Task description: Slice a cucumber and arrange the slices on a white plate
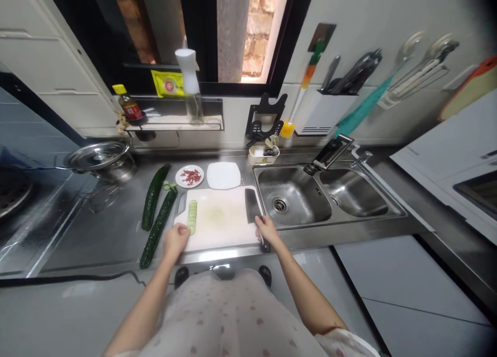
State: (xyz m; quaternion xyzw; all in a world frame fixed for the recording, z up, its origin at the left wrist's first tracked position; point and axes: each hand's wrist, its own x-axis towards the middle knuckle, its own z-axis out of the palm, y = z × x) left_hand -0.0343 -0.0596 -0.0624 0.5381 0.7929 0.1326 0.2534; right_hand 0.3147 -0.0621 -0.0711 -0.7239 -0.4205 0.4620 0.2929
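A white cutting board (pixel 223 232) lies on the counter in front of me. Down its left side runs an overlapping row of pale cucumber slices (pixel 192 212). My left hand (pixel 177 239) is closed at the board's lower left, fingertips against the lowest slices; what they pinch, if anything, is hidden. A wide-bladed kitchen knife (pixel 252 205) rests flat along the board's right edge, with my right hand (pixel 267 230) closed around its dark handle. Left of the board lie a whole cucumber (pixel 154 196) and another cucumber (pixel 158 230) with cut pieces at its far end.
Behind the board stand a small plate of chopped red bits (pixel 190 176) and a square white plate (pixel 223 174). A double sink (pixel 295 214) with a black faucet (pixel 328 155) is right. A lidded steel pot (pixel 112 162) sits far left, below a shelf with bottles (pixel 171 123).
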